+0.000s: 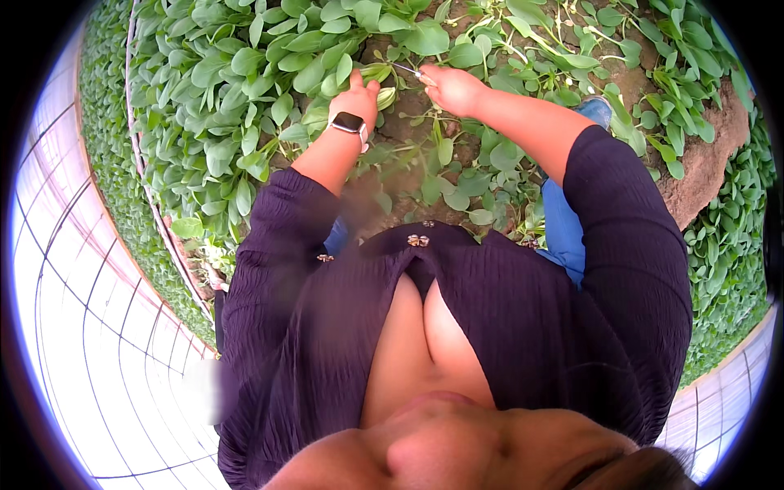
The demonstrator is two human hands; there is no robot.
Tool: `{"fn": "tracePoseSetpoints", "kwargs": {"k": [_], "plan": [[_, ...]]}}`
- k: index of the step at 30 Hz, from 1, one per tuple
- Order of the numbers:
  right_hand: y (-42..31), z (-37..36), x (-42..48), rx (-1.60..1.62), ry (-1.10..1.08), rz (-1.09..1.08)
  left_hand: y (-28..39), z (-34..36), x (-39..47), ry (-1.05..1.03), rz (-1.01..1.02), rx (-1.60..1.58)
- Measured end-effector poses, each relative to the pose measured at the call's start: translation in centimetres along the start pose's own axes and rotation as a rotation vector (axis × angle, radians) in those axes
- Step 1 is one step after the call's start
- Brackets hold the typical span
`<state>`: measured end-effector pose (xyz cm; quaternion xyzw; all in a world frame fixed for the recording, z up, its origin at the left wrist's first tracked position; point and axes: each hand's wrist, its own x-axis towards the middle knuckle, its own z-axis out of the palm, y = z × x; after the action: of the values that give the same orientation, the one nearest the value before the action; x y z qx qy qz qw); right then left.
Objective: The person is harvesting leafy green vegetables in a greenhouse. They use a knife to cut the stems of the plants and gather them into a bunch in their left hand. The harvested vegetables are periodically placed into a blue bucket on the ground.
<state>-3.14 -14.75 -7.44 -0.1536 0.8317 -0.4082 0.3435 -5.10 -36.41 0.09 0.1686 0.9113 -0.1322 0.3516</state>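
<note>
My left hand (356,99), with a smartwatch (347,122) on its wrist, is among the leafy green plants (306,67). Its fingers are by the pale stems of a leafy plant (384,98), partly hidden by leaves, so its hold on them cannot be made out. To the right, my right hand (450,89) is closed around the handle of a small thin-bladed tool (407,69), probably a knife. The blade points left, towards the stems near my left hand. Brown soil (404,122) shows between the hands.
Dense leafy plants (214,122) fill the left side. Loose leaves and stems (551,49) lie on the soil at the upper right. A soil ridge (713,159) runs along the right. A pale line (138,147) edges the bed at the left, near a gridded translucent wall (92,306).
</note>
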Motion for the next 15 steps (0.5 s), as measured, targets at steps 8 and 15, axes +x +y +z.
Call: {"fn": "tracePoseSetpoints", "kwargs": {"k": [8, 15], "plan": [[0.4, 1.9, 3.4, -0.13, 0.027, 0.055, -0.2, 0.6, 0.1, 0.08, -0.03, -0.054], [0.1, 1.0, 5.1, -0.107, -0.113, 0.094, -0.9, 2.4, 0.1, 0.122, -0.019, -0.043]]}}
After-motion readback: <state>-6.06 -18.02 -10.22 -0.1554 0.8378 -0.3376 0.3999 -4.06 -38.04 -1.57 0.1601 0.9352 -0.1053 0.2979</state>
